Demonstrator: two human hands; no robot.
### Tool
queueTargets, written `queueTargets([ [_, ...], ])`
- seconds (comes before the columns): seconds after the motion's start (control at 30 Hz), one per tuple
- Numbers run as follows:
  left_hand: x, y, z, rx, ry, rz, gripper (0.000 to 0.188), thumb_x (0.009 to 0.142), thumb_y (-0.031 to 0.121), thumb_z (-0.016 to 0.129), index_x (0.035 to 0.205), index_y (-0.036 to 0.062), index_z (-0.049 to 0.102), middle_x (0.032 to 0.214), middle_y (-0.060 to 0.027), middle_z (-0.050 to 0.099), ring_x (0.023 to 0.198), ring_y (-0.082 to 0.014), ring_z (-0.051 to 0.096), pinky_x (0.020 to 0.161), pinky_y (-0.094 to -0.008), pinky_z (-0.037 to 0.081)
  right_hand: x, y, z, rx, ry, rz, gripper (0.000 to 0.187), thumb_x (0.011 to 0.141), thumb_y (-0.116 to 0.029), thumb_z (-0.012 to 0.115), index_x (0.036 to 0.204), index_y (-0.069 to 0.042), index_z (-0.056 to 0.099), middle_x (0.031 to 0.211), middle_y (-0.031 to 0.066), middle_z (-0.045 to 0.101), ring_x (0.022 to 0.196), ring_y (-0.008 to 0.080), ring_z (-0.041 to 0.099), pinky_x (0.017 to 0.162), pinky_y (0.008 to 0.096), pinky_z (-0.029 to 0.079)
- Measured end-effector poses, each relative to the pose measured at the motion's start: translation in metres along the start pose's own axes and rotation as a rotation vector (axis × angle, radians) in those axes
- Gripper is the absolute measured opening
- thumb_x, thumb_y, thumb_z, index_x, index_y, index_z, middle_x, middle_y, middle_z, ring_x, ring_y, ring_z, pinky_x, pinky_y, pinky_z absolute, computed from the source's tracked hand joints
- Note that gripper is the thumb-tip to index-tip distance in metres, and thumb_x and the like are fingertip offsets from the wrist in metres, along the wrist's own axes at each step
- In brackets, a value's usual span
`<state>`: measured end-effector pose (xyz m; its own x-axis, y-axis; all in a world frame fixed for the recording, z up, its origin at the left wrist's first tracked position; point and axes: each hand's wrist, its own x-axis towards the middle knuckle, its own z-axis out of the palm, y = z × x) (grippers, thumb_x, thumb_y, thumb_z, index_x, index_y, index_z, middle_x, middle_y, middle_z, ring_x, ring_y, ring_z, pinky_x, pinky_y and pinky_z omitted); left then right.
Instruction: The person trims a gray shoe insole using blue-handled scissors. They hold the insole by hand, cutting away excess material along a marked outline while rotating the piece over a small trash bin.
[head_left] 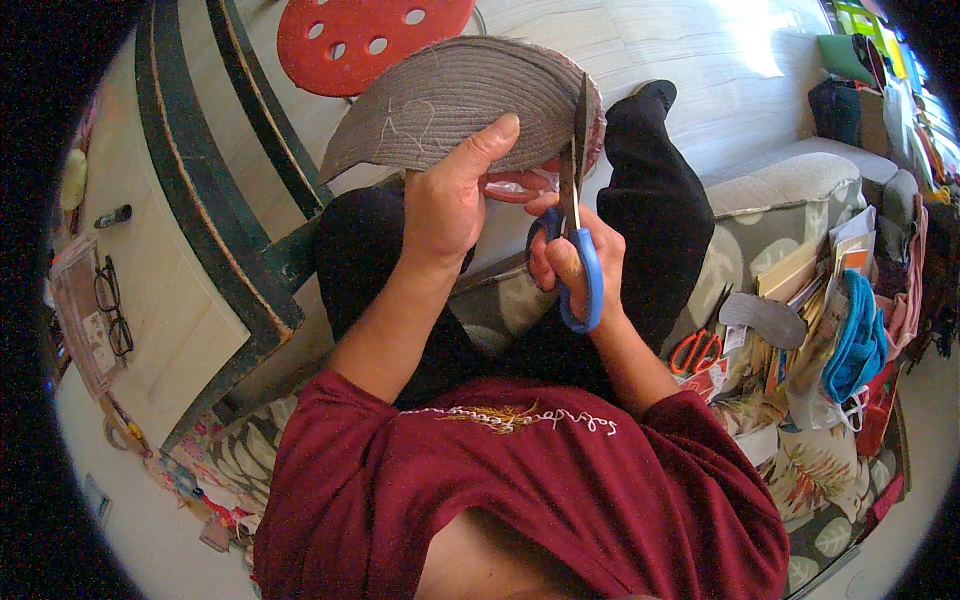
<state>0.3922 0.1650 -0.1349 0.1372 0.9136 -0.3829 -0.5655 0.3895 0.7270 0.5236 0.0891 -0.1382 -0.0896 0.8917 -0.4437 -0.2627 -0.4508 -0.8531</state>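
A grey-brown fabric piece point(440, 110) with close curved ribs, rounded at the right and pointed at the left, is held up above my lap. Loose pale thread lies across its face. My left hand point(450, 205) grips its lower edge, thumb on top and fingers underneath. Reddish material and clear plastic show below and along its right rim. Through the blue handles of a pair of scissors point(585, 290) pass the fingers of my right hand point(590, 255). The blades point away from me and lie along the piece's right edge; whether they bite into it I cannot tell.
A round red stool point(375, 45) with holes stands ahead. The table point(165, 330) at left holds eyeglasses point(113, 305) and a small black item. On the patterned sofa at right lie orange-handled scissors point(697, 352), a grey oval pad point(762, 320), papers and teal cloth point(855, 335).
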Motion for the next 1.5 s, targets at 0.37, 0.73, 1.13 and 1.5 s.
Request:
queueTargets([
  [0.37, 0.006, -0.009, -0.001, -0.038, 0.135, 0.130, 0.018, 0.079, 0.006, 0.060, 0.095, -0.0007, 0.059, 0.089, -0.0071, 0.061, 0.078, -0.0170, 0.059, 0.070, -0.0287, 0.050, -0.003, 0.000, -0.002, -0.017, 0.003, 0.039, 0.062, 0.075, -0.045, 0.067, 0.108, 0.005, 0.050, 0.059, 0.0018, 0.048, 0.046, 0.0081, 0.043, 0.043, 0.0203, 0.033],
  [0.73, 0.001, -0.009, -0.004, 0.152, -0.020, 0.178, 0.018, 0.077, 0.004, 0.061, 0.094, -0.0003, 0.059, 0.089, -0.0050, 0.060, 0.079, -0.0137, 0.057, 0.071, -0.0260, 0.046, 0.019, 0.004, -0.003, -0.061, -0.034, -0.098, 0.068, 0.073, -0.056, 0.062, 0.108, 0.000, 0.043, 0.079, 0.0030, 0.049, 0.069, 0.0117, 0.049, 0.060, 0.0234, 0.040],
  [1.13, 0.003, -0.004, -0.007, 0.060, -0.073, 0.097, 0.046, 0.073, -0.005, 0.056, 0.117, -0.0017, 0.045, 0.110, -0.0144, 0.055, 0.100, -0.0270, 0.055, 0.089, -0.0403, 0.045, 0.014, 0.003, -0.003, -0.027, -0.028, -0.095, 0.068, 0.075, -0.053, 0.063, 0.109, 0.003, 0.045, 0.065, 0.0020, 0.048, 0.054, 0.0104, 0.047, 0.050, 0.0229, 0.039],
  [1.5, 0.008, 0.000, -0.012, 0.001, -0.047, 0.133, 0.044, 0.067, -0.003, 0.057, 0.110, -0.0009, 0.050, 0.102, -0.0112, 0.057, 0.095, -0.0239, 0.056, 0.086, -0.0370, 0.046, 0.012, 0.002, -0.011, -0.065, -0.072, -0.056, 0.068, 0.071, -0.049, 0.068, 0.109, 0.004, 0.049, 0.064, 0.0025, 0.050, 0.053, 0.0095, 0.047, 0.048, 0.0219, 0.038],
])
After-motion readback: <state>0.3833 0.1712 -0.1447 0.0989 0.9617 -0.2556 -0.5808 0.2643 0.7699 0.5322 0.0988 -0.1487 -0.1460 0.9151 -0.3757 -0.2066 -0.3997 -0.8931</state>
